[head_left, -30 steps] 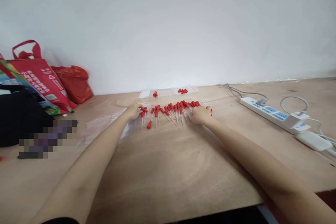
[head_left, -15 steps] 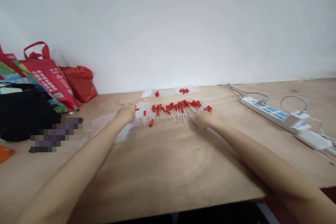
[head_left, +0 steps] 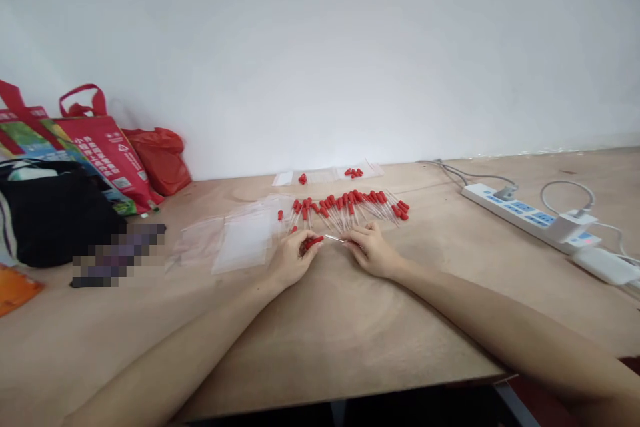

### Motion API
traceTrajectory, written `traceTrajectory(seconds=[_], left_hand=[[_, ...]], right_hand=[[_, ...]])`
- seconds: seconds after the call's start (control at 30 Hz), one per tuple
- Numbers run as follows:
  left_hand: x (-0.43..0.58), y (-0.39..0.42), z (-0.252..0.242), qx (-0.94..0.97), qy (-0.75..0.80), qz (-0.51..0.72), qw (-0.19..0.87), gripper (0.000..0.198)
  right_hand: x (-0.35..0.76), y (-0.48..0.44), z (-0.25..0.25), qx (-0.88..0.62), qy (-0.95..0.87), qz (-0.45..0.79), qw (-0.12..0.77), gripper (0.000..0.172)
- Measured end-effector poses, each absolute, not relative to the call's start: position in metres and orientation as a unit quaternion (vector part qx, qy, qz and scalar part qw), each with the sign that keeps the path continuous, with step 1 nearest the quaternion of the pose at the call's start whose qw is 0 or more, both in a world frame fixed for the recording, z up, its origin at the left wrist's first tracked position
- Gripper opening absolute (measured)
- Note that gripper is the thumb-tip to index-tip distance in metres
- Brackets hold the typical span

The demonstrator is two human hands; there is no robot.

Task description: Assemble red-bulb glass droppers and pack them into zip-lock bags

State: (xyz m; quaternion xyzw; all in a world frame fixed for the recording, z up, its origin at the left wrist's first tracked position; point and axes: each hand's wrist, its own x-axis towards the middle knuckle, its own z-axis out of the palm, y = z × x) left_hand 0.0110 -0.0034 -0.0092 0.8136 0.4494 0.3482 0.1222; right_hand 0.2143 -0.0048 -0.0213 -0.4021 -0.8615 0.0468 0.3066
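Between the fingertips of my left hand (head_left: 294, 257) is a red rubber bulb (head_left: 314, 241), its end pointing right. My right hand (head_left: 374, 252) pinches a thin clear glass dropper tube (head_left: 334, 238), whose tip faces the bulb across a small gap. Just beyond both hands lies a spread row of droppers (head_left: 345, 203) with red bulbs and clear stems. Clear plastic zip bags (head_left: 243, 240) lie flat to the left of my left hand. Loose red bulbs (head_left: 354, 173) rest on more clear bags near the wall.
A white power strip (head_left: 520, 213) with plugs and cables lies on the right of the wooden table (head_left: 340, 340). At the left stand a red shopping bag (head_left: 107, 153), a red plastic bag (head_left: 163, 157) and a black bag (head_left: 60, 213). A pixelated item (head_left: 120, 255) lies before them.
My hands have come together toward the middle, in front of the droppers. The bulb and the glass tube now point at each other. The camera view has shifted slightly.
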Motion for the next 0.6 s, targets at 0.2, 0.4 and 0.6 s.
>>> traceTrajectory(seconds=[0.2,0.4,0.6], left_hand=[[0.0092,-0.0053,-0.0083,0.817,0.439,0.357,0.109,0.013],[0.0092,-0.0050,-0.0071,0.830,0.407,0.357,0.135,0.016],[0.0082,-0.0076,-0.0068,0.849,0.369,0.363,0.108,0.016]], right_hand=[[0.2127,-0.0113,-0.0195,-0.395,-0.864,0.053,0.308,0.020],[0.2126,-0.0132,-0.0170,-0.374,-0.870,0.074,0.314,0.018],[0.2147,-0.0084,-0.0173,-0.355,-0.876,0.095,0.312,0.018]])
